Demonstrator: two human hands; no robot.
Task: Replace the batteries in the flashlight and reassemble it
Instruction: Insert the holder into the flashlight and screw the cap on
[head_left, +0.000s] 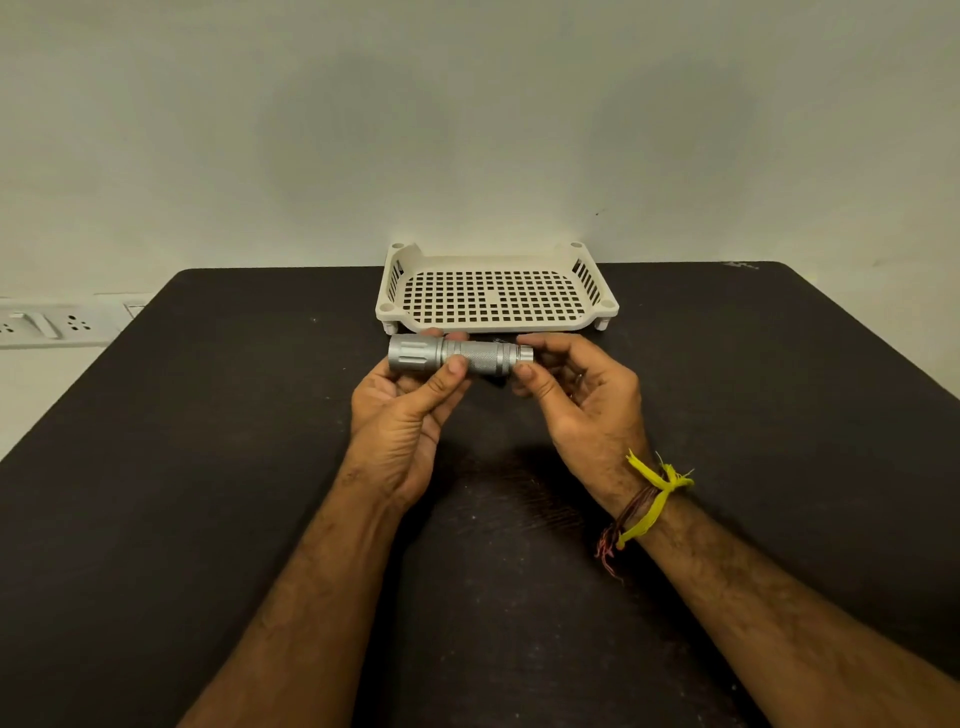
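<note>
A silver metal flashlight (480, 357) is held level above the black table (208, 467), its wide head pointing left and its tail to the right. My left hand (410, 410) grips the head and the knurled body, thumb on the front. My right hand (576, 395) pinches the tail end between thumb and fingers. No loose batteries are in sight.
A cream perforated plastic tray (498, 325) stands just behind the flashlight at the table's far edge, against the wall. A white socket strip (52, 325) is on the wall at far left. Yellow and red threads (649, 499) circle my right wrist.
</note>
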